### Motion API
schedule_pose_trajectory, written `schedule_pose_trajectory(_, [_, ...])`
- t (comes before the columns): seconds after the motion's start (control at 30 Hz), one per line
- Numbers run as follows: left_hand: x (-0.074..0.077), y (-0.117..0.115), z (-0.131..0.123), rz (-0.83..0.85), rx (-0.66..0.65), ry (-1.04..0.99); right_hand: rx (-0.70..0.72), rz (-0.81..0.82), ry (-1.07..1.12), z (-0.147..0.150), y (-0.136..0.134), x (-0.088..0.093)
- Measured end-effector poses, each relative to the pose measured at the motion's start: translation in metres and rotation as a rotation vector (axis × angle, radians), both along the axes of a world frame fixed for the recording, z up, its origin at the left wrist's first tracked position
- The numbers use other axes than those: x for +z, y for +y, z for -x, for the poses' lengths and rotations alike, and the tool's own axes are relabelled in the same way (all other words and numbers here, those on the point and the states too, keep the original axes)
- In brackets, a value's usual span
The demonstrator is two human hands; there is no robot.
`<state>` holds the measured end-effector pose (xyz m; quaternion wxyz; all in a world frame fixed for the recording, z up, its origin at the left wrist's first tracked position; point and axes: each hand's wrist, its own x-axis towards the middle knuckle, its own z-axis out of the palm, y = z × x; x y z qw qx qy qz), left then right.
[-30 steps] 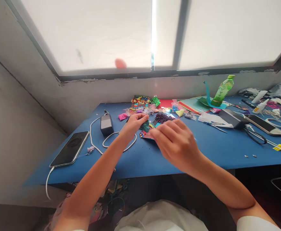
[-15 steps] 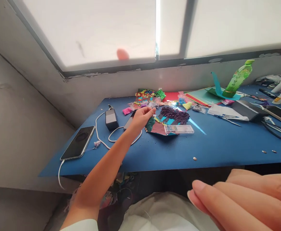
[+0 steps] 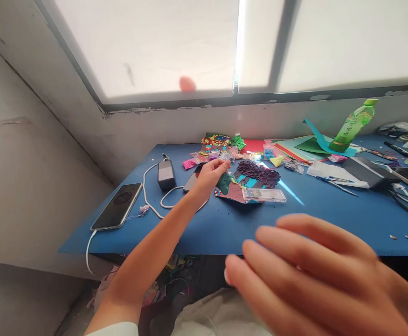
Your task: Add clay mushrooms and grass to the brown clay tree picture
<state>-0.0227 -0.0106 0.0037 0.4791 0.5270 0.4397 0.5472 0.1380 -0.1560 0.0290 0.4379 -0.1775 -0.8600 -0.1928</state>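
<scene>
My left hand [image 3: 215, 173] reaches over the desk with its fingertips pinched together, at a dark green piece that looks like soft clay [image 3: 224, 184]. The piece hangs just under those fingers, above the left edge of a brownish-pink craft sheet [image 3: 229, 192]. Dark purple, ruffled bits [image 3: 258, 171] cover a blue part behind that sheet. On the sheet's right side lies a clear plastic case [image 3: 265, 195]. My right hand [image 3: 315, 275] is large and blurred in the near foreground, its fingers stretched out and slightly apart, with nothing visible in them.
A charging phone [image 3: 117, 206] and a black box-shaped device [image 3: 166, 174] lie to the left on the blue desk [image 3: 190, 235]. Small colourful packets [image 3: 190, 163] line the back. A green bottle [image 3: 354, 126], coloured papers [image 3: 294, 149] and a dark case [image 3: 369, 172] are at the right.
My right hand has moved left and up into view, its fingers stretching out further. The green piece by my left hand has shifted slightly up from the sheet. The view has tilted slightly.
</scene>
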Motion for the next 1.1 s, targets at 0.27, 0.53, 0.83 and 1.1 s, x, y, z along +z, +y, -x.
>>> schedule_pose_trajectory(0.27, [-0.002,0.001,-0.003,-0.057,0.159,-0.057,0.024,0.302,0.326,0.024,0.128,-0.047])
schedule_pose_trajectory(0.53, [-0.004,-0.003,-0.007,-0.033,0.165,-0.1,-0.109,0.325,0.31,0.021,0.139,-0.069])
schedule_pose_trajectory(0.83, [-0.004,0.001,-0.004,0.062,0.215,-0.193,-0.218,0.009,-0.009,0.009,0.142,-0.071])
schedule_pose_trajectory(1.1, [0.001,-0.001,0.002,-0.087,0.098,-0.122,-0.095,0.38,0.359,0.01,0.14,-0.063])
